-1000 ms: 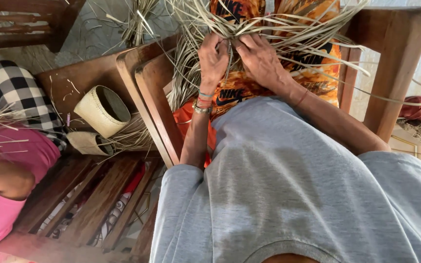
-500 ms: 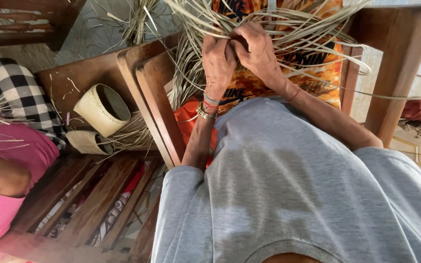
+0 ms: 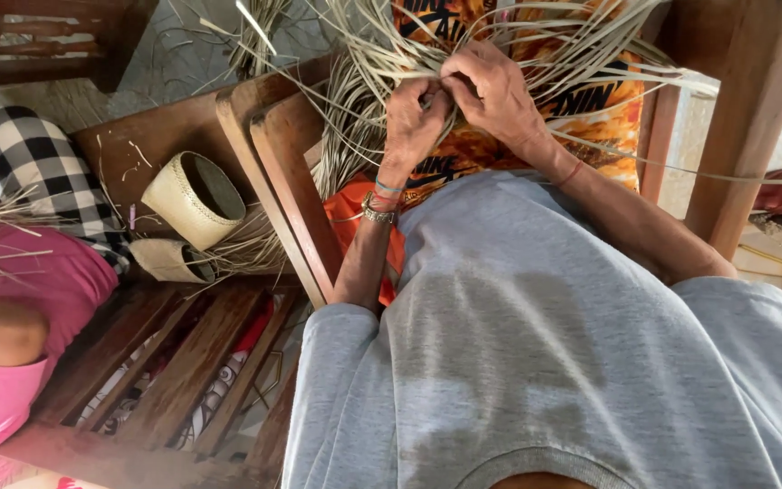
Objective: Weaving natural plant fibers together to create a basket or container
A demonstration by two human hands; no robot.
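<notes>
Head view: hands at the far centre, working close together in a tangle of pale strips.
Left hand (image 3: 412,113): fingers curled and pinched on the pale fibre strips (image 3: 382,54); bracelets (image 3: 378,205) circle the wrist.
Right hand (image 3: 497,92): fingers bent, gripping the same strips, its fingertips touching those of the left hand.
Fibre strips: a loose bundle lying over the lap, fanning out to the left, right and far edge; some long strands arc off to the right past the chair arm (image 3: 753,109).
Lap cloth: an orange patterned fabric (image 3: 590,100) lies beneath the strips and is partly hidden by them and by both hands.
In the way: the grey shirt (image 3: 545,362) fills the near right of the frame and covers the lower forearms; crossing strands hide the exact spot where the fingers meet.
Left of the hands: a wooden chair arm (image 3: 287,181), then a wooden surface (image 3: 128,154) carrying a woven cylinder (image 3: 192,199) lying on its side, with a smaller woven piece (image 3: 169,261) just near of it.
Far left: another person in a pink top (image 3: 11,299), with a black-and-white checked cloth (image 3: 38,172) beside them.
Near left: a slatted wooden bench (image 3: 165,362).
</notes>
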